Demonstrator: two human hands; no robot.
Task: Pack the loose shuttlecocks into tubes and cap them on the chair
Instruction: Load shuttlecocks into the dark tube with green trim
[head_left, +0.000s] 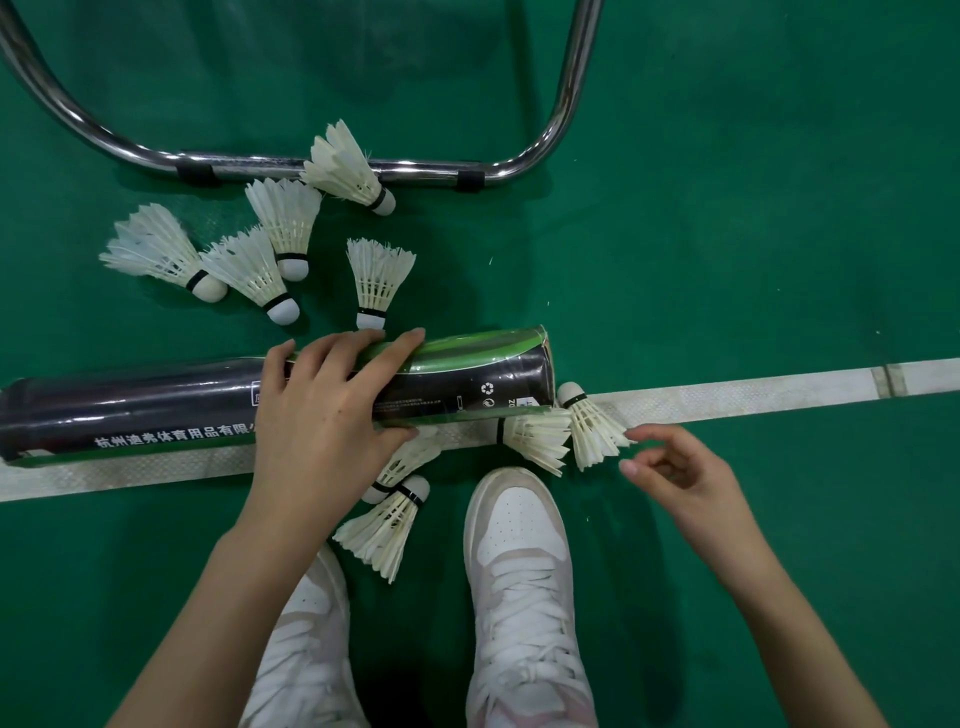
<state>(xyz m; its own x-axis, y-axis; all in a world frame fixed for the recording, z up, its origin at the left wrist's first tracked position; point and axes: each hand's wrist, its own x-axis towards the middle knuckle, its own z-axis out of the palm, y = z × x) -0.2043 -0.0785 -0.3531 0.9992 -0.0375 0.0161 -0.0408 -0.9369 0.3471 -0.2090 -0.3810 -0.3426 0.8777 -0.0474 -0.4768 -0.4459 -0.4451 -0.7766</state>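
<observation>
Nine shuttlecocks in view: all lie loose on the green floor, none on a chair seat.
Tube: a long dark tube with green trim and white printed characters lies on its side across the white court line, its open end pointing right.
Left hand: the left hand lies over the top of the tube near its middle, fingers spread and curled round it, thumb at the near side; it grips the tube.
Right hand: the right hand hovers just right of the tube's mouth, fingers loosely bent, holding nothing; its fingertips are just beside the feathers of the nearest shuttlecock, and whether they touch cannot be told.
Nearest shuttlecock: this shuttlecock lies on the white line, cork toward the tube's open end.
Neighbour: a second shuttlecock lies just left of it, cork tucked under the tube's edge.
Below the tube: two shuttlecocks lie by the left wrist, one partly hidden by the hand.
Beyond the tube: four shuttlecocks are scattered on the far left, corks toward the person, one close to the tube's far side.
Chair frame: a chrome chair frame rests on the floor at the top, with one shuttlecock lying across its bar.
Shoes: two white laced shoes stand at the bottom, toes toward the tube.
</observation>
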